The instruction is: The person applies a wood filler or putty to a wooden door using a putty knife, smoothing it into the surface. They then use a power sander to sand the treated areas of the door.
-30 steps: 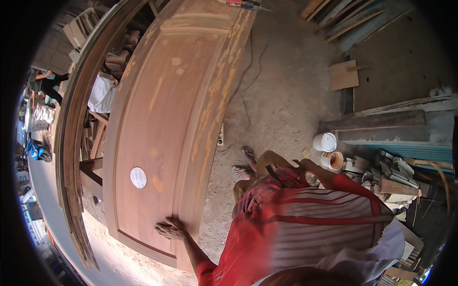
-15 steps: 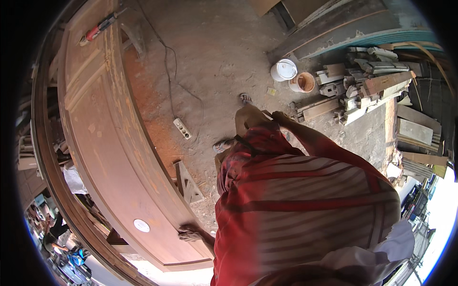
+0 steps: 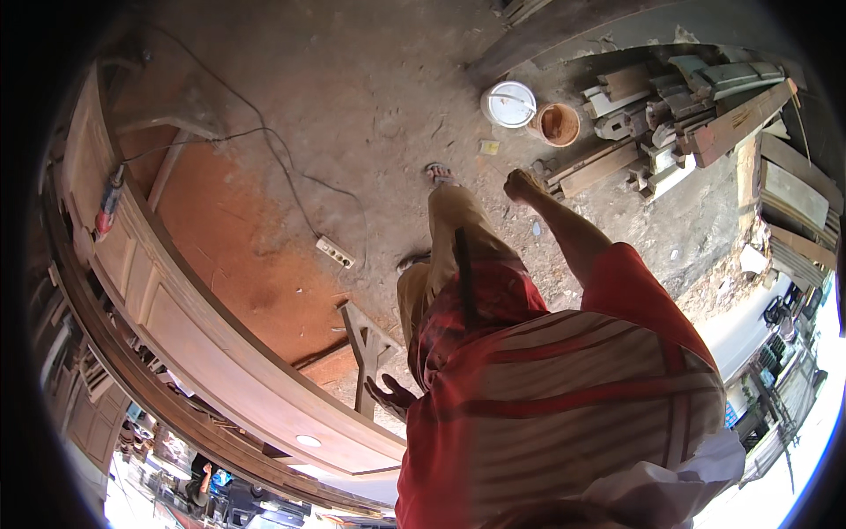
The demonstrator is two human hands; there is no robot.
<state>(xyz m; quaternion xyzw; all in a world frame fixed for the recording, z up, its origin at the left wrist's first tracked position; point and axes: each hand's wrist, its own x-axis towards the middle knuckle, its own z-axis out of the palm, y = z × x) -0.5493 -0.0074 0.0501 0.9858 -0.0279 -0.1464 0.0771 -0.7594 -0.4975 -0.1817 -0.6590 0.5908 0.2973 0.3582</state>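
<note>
A long brown wooden door (image 3: pixel 176 309) lies flat on a wooden trestle (image 3: pixel 366 344) along my left side. A small round pale spot (image 3: pixel 308 440) shows near its close end. My left hand (image 3: pixel 388 397) hangs open with fingers spread, just off the door's end and beside the trestle, touching nothing. My right hand (image 3: pixel 522 183) is stretched forward with fingers curled and nothing visible in it, above the dusty floor near a pile of timber offcuts (image 3: pixel 670 115). My red striped shirt fills the lower middle of the view.
A white power strip (image 3: pixel 335 252) with its cable lies on the floor. A white bucket (image 3: pixel 508 104) and an orange bucket (image 3: pixel 558 123) stand ahead. A red-handled tool (image 3: pixel 110 198) rests on the door's far part. Red sawdust covers the floor under the door.
My left hand has come off the door's edge and now hangs free. My right arm has swung forward toward the timber pile. The view has turned toward the floor and buckets.
</note>
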